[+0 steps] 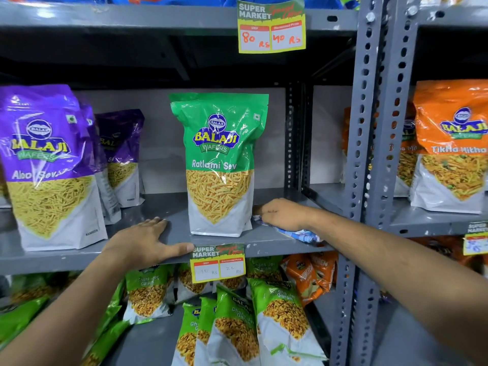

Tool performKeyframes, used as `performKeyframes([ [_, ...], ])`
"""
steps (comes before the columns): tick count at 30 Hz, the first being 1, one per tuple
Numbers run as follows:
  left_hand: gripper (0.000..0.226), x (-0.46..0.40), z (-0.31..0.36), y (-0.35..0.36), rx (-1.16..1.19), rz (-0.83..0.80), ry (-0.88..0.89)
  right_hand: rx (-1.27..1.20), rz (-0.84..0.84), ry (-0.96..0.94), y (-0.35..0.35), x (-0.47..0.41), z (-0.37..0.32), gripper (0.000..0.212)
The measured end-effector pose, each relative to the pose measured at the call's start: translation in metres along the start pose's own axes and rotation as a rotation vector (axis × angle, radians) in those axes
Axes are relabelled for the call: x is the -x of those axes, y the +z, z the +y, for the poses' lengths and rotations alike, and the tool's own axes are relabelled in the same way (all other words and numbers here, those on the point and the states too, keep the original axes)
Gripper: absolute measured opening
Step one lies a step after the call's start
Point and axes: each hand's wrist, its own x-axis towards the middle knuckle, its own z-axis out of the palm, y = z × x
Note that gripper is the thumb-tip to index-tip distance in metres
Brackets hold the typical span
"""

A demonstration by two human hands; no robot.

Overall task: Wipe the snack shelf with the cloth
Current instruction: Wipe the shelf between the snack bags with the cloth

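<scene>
Right hand (284, 213): curling over the cloth (301, 233), pressing it down on the shelf just right of the green packet; fingers bunched on the fabric.
Left hand (146, 240): lying flat and spread on the shelf's front edge, holding nothing, thumb reaching toward the price tag (217, 262).
Cloth: lying crumpled under the right hand, blue-and-white, trailing toward the front lip near the upright post (367, 154).
Cloth handling: looking soft, light, limp; likely bunching rather than sliding flat; best gripping from the top in a wad, palm bearing down.
Snack shelf (174, 228): showing grey painted metal, bare between the packets; probably stiff and smooth, taking firm pressure.
Green packet (220, 165): standing upright, touching or almost touching the cloth; likely light and tipping easily if nudged.
Purple packets (50, 165): standing at the left, well apart from the cloth.
Orange packet (451, 143): sitting in the next bay, beyond the post.
</scene>
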Motion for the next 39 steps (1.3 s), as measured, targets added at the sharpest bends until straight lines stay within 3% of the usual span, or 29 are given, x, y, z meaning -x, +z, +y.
performKeyframes([
  [2,0.150,-0.001,-0.001,0.001,-0.002,0.004,0.001,-0.031,-0.018,-0.048,-0.001,0.006,0.008,0.024],
  [6,0.151,-0.002,0.000,0.001,-0.007,0.007,-0.001,-0.075,-0.021,-0.083,-0.005,0.022,0.019,0.037],
  [13,0.149,-0.003,-0.001,-0.001,0.001,0.007,0.004,0.015,0.049,-0.010,-0.005,0.010,0.013,0.028],
  [22,0.146,-0.003,-0.004,0.005,0.005,-0.008,0.021,-0.053,-0.044,-0.138,-0.004,0.043,0.021,0.041],
  [30,0.148,0.000,0.000,-0.002,-0.001,0.012,0.010,0.066,0.033,-0.011,-0.003,0.035,0.005,0.041],
  [39,0.148,0.000,-0.001,0.000,0.007,0.004,0.020,0.075,-0.033,0.021,0.001,0.040,0.004,0.045],
])
